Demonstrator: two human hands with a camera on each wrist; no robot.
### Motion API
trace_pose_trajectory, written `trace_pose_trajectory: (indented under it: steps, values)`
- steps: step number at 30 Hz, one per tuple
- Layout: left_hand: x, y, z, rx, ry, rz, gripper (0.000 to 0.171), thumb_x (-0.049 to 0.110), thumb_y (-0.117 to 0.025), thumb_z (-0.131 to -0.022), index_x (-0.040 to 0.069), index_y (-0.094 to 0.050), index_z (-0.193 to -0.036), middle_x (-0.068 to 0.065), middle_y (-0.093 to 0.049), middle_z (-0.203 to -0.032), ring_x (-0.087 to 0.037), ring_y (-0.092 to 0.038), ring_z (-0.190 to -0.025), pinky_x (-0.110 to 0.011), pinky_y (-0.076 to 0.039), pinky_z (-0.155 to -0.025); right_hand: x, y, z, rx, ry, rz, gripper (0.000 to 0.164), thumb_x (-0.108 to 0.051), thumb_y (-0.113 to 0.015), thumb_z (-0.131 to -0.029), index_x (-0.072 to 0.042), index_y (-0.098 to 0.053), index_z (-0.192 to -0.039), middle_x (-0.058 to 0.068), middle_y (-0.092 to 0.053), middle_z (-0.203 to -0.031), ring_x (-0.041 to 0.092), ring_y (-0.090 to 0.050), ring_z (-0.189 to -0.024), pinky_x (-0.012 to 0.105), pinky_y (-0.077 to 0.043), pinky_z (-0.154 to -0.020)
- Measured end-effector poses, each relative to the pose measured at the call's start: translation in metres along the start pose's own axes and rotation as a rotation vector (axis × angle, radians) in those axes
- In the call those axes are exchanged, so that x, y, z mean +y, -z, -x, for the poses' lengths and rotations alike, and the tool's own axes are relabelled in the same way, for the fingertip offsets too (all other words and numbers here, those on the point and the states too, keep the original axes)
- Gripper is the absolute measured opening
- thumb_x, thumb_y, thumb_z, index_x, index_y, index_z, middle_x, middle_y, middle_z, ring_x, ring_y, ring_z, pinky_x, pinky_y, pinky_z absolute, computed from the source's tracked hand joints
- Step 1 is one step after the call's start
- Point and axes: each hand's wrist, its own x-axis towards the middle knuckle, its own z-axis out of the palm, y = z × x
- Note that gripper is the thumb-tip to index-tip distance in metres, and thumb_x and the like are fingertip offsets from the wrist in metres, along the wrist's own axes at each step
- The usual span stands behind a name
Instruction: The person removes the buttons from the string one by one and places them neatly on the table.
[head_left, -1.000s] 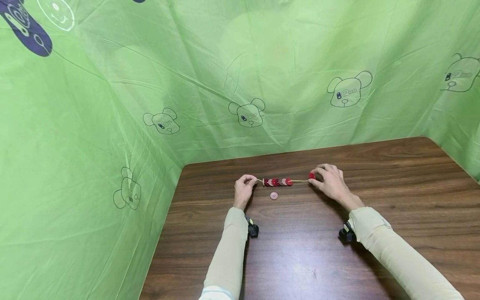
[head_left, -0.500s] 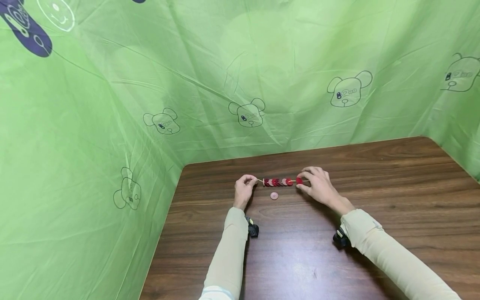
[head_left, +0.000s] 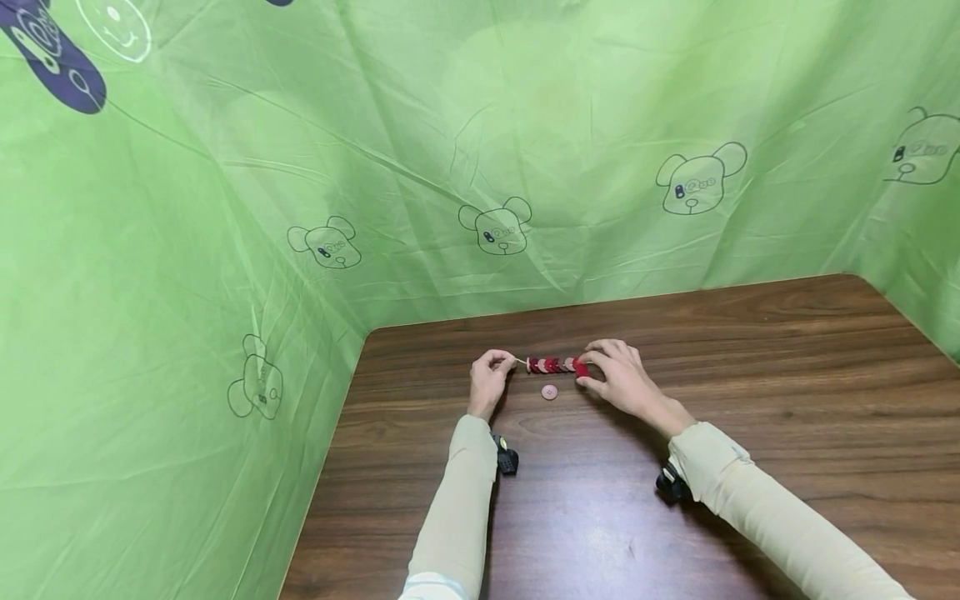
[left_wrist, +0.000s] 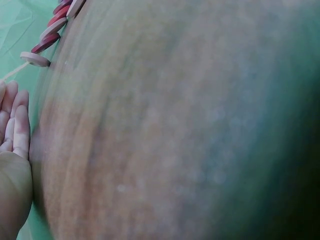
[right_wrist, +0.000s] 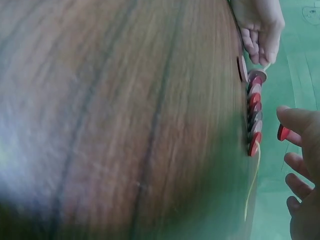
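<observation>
A row of red, dark red and pink buttons [head_left: 551, 365] lies strung on a thin yellowish cord [right_wrist: 251, 185] toward the table's far side. My left hand [head_left: 486, 385] pinches the cord's left end just beyond the row. My right hand [head_left: 624, 379] is at the row's right end, a red button [right_wrist: 283, 132] between its thumb and fingertip. In the right wrist view this button appears beside the row, while the cord trails down from the row's last red button. A loose pink button [head_left: 550, 392] lies flat just in front of the row.
The brown wood-grain table [head_left: 585, 483] spreads around both hands. Green sheeting [head_left: 420, 167] printed with bear outlines rises behind and to the left of it. Black cameras are strapped at both wrists.
My right hand has moved left with the red button, from well right of the row up to its right end. The left hand, the row and the loose pink button have stayed put.
</observation>
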Motion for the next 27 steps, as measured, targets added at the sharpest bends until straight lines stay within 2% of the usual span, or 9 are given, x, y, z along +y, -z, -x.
trace_pose_trajectory:
  steps: [9,17,27]
  values:
    - [0.001,0.001,0.001,0.008,0.002,-0.004,0.008,0.016,-0.067,-0.089,0.008,-0.069,-0.088,-0.009,-0.073,-0.086,-0.019,-0.068,-0.082,-0.020,-0.048,-0.069,-0.015,-0.006,-0.001,-0.032,0.052,-0.005,0.028,-0.027,-0.076,-0.081,-0.011,-0.069,-0.103,0.011,-0.058,-0.121,0.034,-0.044,-0.119,0.054,-0.030,-0.098]
    - [0.002,0.001,0.001,0.006,0.011,-0.002,0.008,0.016,-0.068,-0.089,0.009,-0.069,-0.087,-0.009,-0.073,-0.086,-0.022,-0.068,-0.083,-0.021,-0.048,-0.069,-0.026,-0.018,0.001,-0.042,0.105,-0.007,0.028,-0.029,-0.077,-0.079,-0.014,-0.069,-0.100,0.012,-0.058,-0.121,0.034,-0.044,-0.118,0.055,-0.031,-0.096]
    - [0.000,0.000,0.000,0.002,0.005,-0.006,0.006,0.014,-0.067,-0.090,0.009,-0.069,-0.087,-0.007,-0.073,-0.085,-0.025,-0.068,-0.084,-0.021,-0.047,-0.070,-0.038,-0.025,0.005,-0.123,0.147,-0.032,0.030,-0.030,-0.078,-0.079,-0.018,-0.071,-0.106,0.016,-0.055,-0.126,0.036,-0.042,-0.121,0.055,-0.030,-0.097]
